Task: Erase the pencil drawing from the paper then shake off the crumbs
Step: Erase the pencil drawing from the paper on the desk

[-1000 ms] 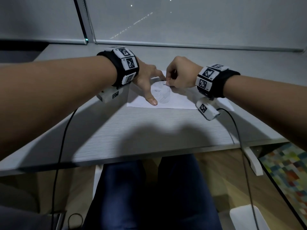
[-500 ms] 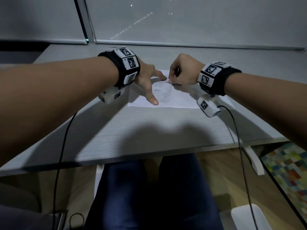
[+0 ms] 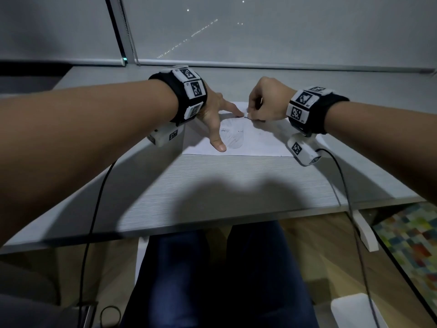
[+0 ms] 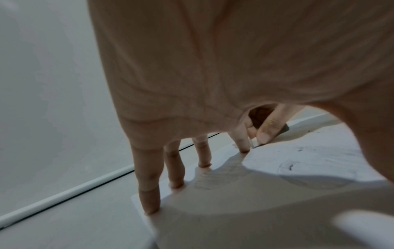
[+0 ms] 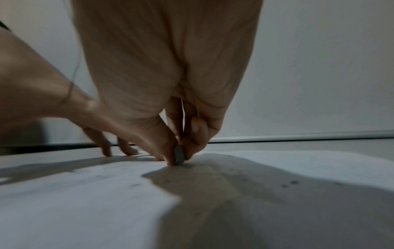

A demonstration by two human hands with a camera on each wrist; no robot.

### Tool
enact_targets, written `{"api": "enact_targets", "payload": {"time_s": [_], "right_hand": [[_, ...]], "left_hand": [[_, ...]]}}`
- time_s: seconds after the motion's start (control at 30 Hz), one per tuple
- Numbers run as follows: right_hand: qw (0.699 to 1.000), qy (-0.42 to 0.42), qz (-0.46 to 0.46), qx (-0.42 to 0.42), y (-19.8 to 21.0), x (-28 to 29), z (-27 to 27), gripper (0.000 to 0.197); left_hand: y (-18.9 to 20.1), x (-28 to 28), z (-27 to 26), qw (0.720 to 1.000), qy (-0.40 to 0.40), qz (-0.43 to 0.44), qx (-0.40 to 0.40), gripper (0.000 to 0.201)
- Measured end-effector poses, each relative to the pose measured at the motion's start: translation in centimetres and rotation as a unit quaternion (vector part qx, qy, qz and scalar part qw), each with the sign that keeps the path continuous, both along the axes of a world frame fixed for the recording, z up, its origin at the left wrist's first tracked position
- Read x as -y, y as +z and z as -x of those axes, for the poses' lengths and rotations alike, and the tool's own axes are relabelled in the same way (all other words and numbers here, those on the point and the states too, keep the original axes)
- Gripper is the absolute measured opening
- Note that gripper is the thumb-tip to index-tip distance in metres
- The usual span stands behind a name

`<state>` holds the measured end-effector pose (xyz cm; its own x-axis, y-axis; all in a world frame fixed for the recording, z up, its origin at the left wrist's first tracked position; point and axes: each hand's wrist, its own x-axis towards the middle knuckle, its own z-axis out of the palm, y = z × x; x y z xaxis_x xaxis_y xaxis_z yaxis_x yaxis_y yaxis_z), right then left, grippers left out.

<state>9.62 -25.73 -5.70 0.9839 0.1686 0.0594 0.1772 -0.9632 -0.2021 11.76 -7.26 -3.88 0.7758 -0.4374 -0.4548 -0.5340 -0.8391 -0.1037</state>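
Observation:
A white sheet of paper (image 3: 260,140) lies on the grey desk (image 3: 212,185), with a faint pencil drawing (image 3: 233,138) on its left half. My left hand (image 3: 217,119) is spread flat on the paper, and its fingertips (image 4: 150,208) press down along the sheet's far left edge. My right hand (image 3: 262,102) pinches a small grey eraser (image 5: 178,155) between thumb and fingers. The eraser's lower end touches the paper near the far edge, right beside my left index fingertip (image 4: 244,148). Dark eraser crumbs (image 5: 290,183) dot the sheet.
The desk runs back to a wall with a lowered window blind (image 3: 260,31). Black cables (image 3: 94,209) hang from both wrist cameras over the desk's front edge. My knees (image 3: 212,280) are under the desk, beside a white desk foot (image 3: 365,230) and a colourful rug (image 3: 411,237).
My right hand has carried the eraser away from me, from the drawing's upper right towards the paper's far edge. My left hand has stayed pressed on the sheet.

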Motion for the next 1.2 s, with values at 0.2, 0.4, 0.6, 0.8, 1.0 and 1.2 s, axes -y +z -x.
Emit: {"api": "enact_targets", "payload": {"time_s": [0.2,0.4,0.6,0.8,1.0,1.2], "right_hand": [[0.996,0.075,-0.012,-0.036,-0.3,-1.1,1.6,0.009],[1.000,0.027,0.008,-0.003,-0.1,-0.3,0.0,0.009],[0.994,0.103,-0.024,-0.030,-0.6,-0.9,2.3,0.010],[0.996,0.089,0.001,-0.031,-0.1,-0.4,1.5,0.005],[0.995,0.101,-0.013,-0.013,-0.8,-0.8,2.2,0.008],[0.990,0.137,-0.011,-0.042,-0.4,-0.6,2.7,0.006]], "left_hand": [[-0.1,0.5,-0.4,1.000,-0.008,-0.001,0.013,0.132],[-0.2,0.4,-0.4,1.000,-0.008,0.012,0.005,0.131],[-0.1,0.6,-0.3,1.000,-0.011,-0.001,0.018,0.131],[0.0,0.6,-0.2,1.000,-0.012,0.002,0.018,0.129],[-0.1,0.7,0.0,1.000,-0.015,0.001,0.019,0.128],[-0.1,0.7,0.0,1.000,-0.012,0.010,0.015,0.128]]}}
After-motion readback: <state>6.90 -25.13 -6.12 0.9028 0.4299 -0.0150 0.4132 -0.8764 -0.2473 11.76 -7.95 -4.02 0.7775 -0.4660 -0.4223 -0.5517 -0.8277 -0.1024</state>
